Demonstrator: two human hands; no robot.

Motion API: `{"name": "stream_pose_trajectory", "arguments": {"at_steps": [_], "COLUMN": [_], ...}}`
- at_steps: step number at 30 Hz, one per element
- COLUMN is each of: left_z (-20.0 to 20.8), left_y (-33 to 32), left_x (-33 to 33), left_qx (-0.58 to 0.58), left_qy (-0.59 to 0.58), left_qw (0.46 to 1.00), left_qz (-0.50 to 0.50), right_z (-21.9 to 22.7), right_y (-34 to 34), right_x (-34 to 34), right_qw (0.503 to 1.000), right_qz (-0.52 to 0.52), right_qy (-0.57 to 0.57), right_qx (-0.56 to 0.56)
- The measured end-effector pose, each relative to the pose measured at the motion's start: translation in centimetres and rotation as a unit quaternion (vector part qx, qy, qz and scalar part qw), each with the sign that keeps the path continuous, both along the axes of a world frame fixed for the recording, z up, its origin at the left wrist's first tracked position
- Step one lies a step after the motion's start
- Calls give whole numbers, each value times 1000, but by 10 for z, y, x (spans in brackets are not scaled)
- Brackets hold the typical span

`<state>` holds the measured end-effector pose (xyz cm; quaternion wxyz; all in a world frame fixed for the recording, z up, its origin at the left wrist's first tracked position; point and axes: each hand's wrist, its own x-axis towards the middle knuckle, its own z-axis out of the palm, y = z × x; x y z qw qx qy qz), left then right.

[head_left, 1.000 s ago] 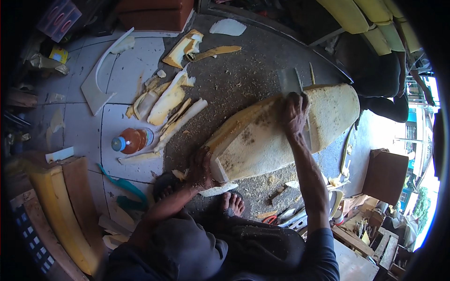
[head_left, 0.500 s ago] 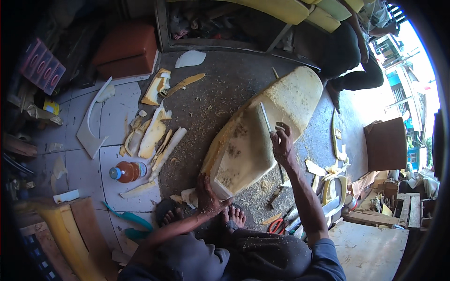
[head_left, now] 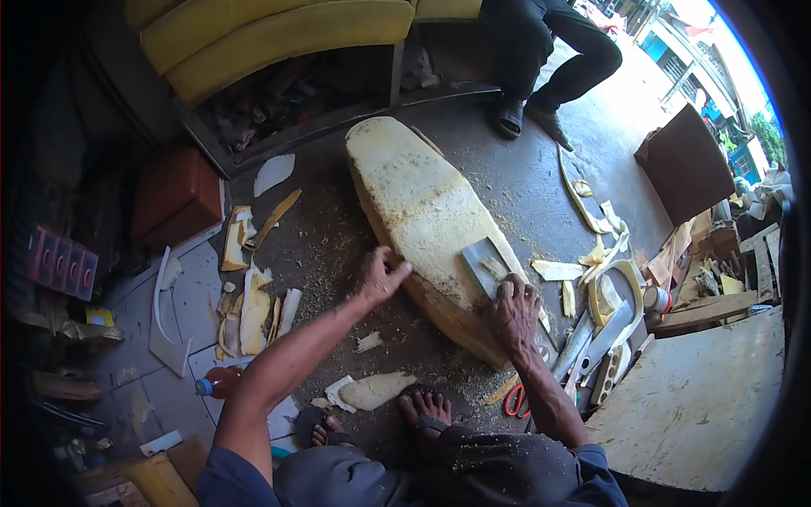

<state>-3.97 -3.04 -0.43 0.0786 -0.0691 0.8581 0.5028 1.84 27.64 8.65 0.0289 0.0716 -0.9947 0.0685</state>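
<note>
A long yellowish foam seat pad [head_left: 431, 211], speckled with dark spots and crumbs, lies aslant on the floor in front of me. Its narrower rounded end points away. My right hand [head_left: 515, 314] grips the near end of a flat grey rectangular plate [head_left: 480, 258] that rests on the pad's right side; its exact kind is unclear. At the pad's left edge is my left hand [head_left: 382, 275], fingers apart and holding nothing. A pale foam offcut [head_left: 378, 390] lies near my feet.
Foam scraps [head_left: 253, 308] and a bottle [head_left: 221, 382] lie at left, near a red-brown stool [head_left: 177, 198]. Red-handled scissors [head_left: 515, 401] and trimmings [head_left: 596, 228] are at right. A brown panel [head_left: 686, 165] stands farther right. Another person's legs [head_left: 541, 68] are at the back.
The foam pad has turned counterclockwise, its far end swinging left. My left hand has moved from its near end to its left edge. The plate now lies flatter on the foam. My view has shifted.
</note>
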Motion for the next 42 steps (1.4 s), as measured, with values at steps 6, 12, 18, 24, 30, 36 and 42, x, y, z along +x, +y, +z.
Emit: {"name": "stream_pose_trajectory", "arguments": {"at_steps": [6,12,18,24,30,36,42], "left_z": [15,7,42,101,46,48,44], "left_y": [-55,6,44,43,28,42,28], "left_x": [-121,25,169,91,98,89,99], "left_qx": [280,422,339,-251,-438,-447,-413], "left_qy": [-232,-268,-518,201,104,119,133], "left_qw": [923,856,776,941,889,884,899], "left_qz": [129,131,116,-108,-83,-65,-68], "right_z": [-32,-35,-29,-46,-68,-67,-60], "right_y": [13,137,124,47,9,26,32], "right_x": [35,-37,-116,-83,-17,-39,-11], "right_qw": [996,987,981,973,991,987,985], "right_qz": [23,-70,-51,-94,88,-57,81], "right_qy": [82,142,175,209,84,144,110], "right_qx": [-32,28,64,-42,-52,-44,-102]}}
